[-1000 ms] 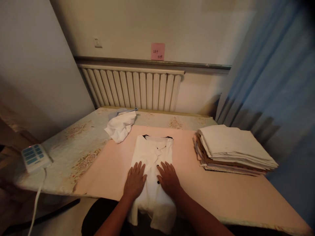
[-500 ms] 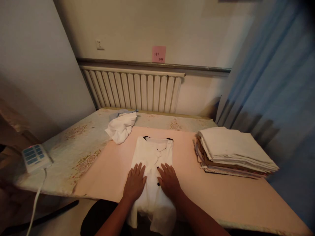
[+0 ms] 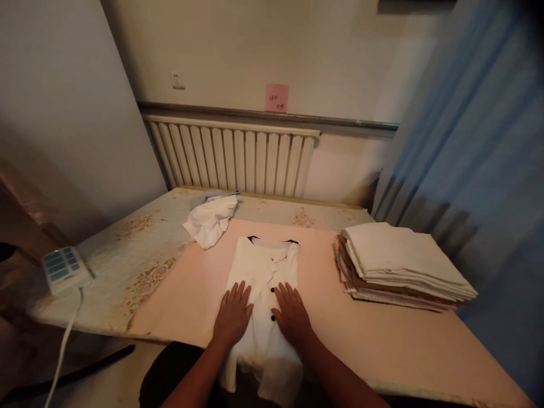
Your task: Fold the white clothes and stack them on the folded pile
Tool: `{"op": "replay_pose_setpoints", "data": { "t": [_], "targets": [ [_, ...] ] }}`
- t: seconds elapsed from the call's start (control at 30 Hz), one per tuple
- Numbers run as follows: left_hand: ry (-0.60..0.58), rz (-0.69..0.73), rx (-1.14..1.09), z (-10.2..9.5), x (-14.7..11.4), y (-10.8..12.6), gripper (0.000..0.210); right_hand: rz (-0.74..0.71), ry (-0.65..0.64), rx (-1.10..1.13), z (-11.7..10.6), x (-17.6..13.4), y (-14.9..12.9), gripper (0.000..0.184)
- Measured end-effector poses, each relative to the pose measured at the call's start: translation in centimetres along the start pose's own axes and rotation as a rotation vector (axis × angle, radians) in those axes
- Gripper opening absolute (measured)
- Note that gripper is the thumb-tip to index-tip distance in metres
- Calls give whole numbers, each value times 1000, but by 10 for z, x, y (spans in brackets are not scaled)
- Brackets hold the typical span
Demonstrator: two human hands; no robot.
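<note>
A white shirt [image 3: 266, 266] with a dark-trimmed neckline and black buttons lies front side up on the pink sheet, its lower end hanging over the table's near edge. My left hand [image 3: 233, 314] rests flat on the shirt's left part, fingers stretched out. On the right part, beside the buttons, my right hand [image 3: 291, 314] lies flat with its fingers spread a little. Neither hand grips the fabric. Both forearms come in from the bottom of the view.
At right is a stack of folded cloths [image 3: 408, 260]. A crumpled white cloth [image 3: 212, 218] lies back left. A white power strip [image 3: 66, 269] with a cord sits on the left corner of the table. A radiator [image 3: 233, 156] and a blue curtain [image 3: 476, 141] stand behind.
My right hand has shifted very slightly, uncovering more of a button. The view has tilted a little. The shirt and my left hand stay nearly the same.
</note>
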State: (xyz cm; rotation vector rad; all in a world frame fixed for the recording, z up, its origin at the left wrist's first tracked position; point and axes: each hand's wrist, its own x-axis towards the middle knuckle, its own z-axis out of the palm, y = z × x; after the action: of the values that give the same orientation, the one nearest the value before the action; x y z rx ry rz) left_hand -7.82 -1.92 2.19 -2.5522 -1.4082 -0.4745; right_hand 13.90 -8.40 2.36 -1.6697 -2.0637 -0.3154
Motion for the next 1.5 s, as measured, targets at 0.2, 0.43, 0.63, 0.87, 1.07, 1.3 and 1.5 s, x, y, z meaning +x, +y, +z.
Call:
{"op": "replay_pose_setpoints", "data": {
  "t": [0.2,0.43,0.63,0.87,1.07,1.3,1.5],
  "targets": [
    [8,6,12,0,0,0,51,-31,-11,-10,1,-14,-3,48],
    [19,1,-2,-1,0,1,50,-60,-28,-24,-5,-30,-10,47],
    [8,2,13,-5,0,2,50,-51,-109,-10,-11,-38,-14,52],
    [8,-2,8,-4,0,2,50,-35,-150,32,-16,-47,-20,54],
    [25,-1,-13,-1,-1,1,49,-23,-149,81,-19,-58,-23,53],
    [13,-11,-5,-3,-1,1,49,-9,-107,134,-18,-63,-21,49],
    [22,-7,-8,-2,-2,0,49,-54,-97,135,-16,-67,-15,50]
  ]
}}
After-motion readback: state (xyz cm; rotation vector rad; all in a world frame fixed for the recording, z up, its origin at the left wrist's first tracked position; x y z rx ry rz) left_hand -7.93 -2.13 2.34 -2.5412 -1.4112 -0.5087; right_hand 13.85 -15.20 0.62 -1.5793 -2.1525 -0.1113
